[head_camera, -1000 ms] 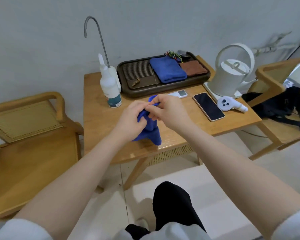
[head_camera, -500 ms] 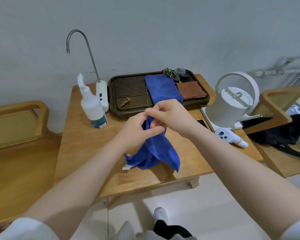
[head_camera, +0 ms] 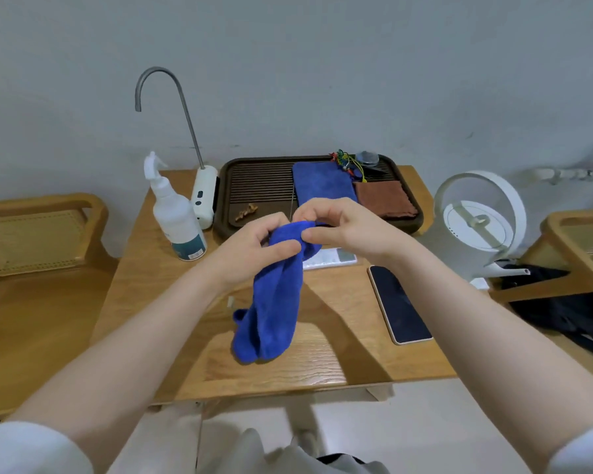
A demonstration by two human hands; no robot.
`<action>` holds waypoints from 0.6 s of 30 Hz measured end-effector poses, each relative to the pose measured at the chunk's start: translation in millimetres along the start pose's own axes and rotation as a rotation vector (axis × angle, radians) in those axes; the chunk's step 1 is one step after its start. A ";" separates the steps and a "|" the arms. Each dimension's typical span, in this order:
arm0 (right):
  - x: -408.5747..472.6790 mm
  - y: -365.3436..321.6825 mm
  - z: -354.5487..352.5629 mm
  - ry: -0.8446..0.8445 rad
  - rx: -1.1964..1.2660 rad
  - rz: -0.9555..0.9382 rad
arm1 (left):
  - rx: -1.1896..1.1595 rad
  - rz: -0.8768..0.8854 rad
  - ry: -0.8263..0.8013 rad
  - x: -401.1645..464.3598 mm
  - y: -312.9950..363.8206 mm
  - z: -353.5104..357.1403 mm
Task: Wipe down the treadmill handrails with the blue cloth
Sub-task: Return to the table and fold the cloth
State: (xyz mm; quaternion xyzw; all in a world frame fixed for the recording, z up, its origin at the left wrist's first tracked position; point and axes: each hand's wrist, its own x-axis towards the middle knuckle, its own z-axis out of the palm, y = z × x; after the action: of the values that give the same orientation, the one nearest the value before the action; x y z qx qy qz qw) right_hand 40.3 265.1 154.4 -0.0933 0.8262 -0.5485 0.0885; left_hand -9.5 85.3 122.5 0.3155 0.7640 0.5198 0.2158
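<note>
Two hands, left hand (head_camera: 254, 248) and right hand (head_camera: 343, 227), are pinching the blue cloth (head_camera: 274, 302) together at twelve o'clock above the worktop (head_camera: 144, 289); folding it into a flat pad looks best.

The right hand (head_camera: 343, 227) hides part of the white remote (head_camera: 332, 258); the black bag (head_camera: 569, 313) runs off frame.

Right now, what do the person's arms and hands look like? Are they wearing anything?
Both forearms are bare. Short white sleeves show near the bottom corners. The left hand and right hand wear no gloves, and no rings or watch can be seen.
</note>
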 end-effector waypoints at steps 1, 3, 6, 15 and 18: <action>-0.4 1.1 1.2 -0.005 0.051 -0.012 | -0.039 -0.010 0.001 -0.6 -1.5 1.3; -0.3 1.9 4.9 -0.018 0.096 -0.031 | -0.132 -0.051 -0.013 -3.2 -4.9 3.6; -0.6 5.1 9.0 -0.047 0.127 -0.013 | -0.315 -0.138 -0.067 -7.7 -8.4 2.1; -10.6 7.6 -6.5 -0.090 -0.174 0.117 | 0.041 -0.342 -0.308 -11.7 -11.5 1.7; -17.0 11.2 -15.4 -0.220 -0.480 0.186 | 0.087 -0.257 -0.137 -9.2 -5.5 -2.8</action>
State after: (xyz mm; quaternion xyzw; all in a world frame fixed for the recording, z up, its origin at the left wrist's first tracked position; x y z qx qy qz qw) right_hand 52.3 287.3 150.8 -0.0944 0.9230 -0.3132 0.2028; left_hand -6.2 75.5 118.4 0.2589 0.8034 0.4315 0.3183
